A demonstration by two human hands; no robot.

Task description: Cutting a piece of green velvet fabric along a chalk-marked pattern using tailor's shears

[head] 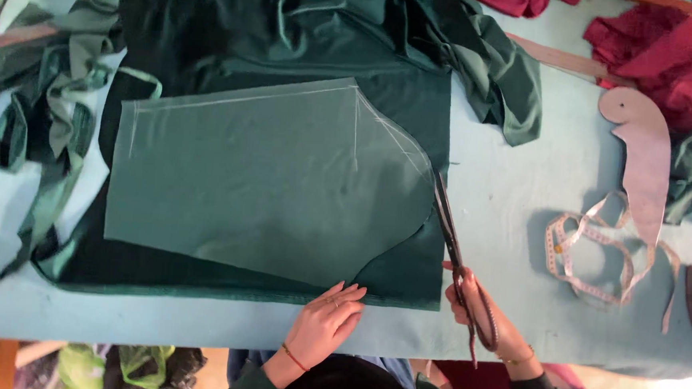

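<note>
Cutting along the curved edge of the lighter green pattern piece (259,181), the scissors (449,233) could stray into it or snag the dark green fabric (291,47) beneath, should the layers shift under light pressure. The left hand (328,323) lies flat and open at the piece's lower edge; the right hand (479,311), its grip closed through the scissor handles, sits just right of the piece, blades pointing away.

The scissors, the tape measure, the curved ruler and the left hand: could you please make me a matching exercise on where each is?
1. scissors
2. tape measure
3. curved ruler
4. left hand

a. flat on the green fabric's near edge
b. coiled on the bare table
c. in the right hand
d. beside the red cloth

Pairs: 1-c, 2-b, 3-d, 4-a
</note>
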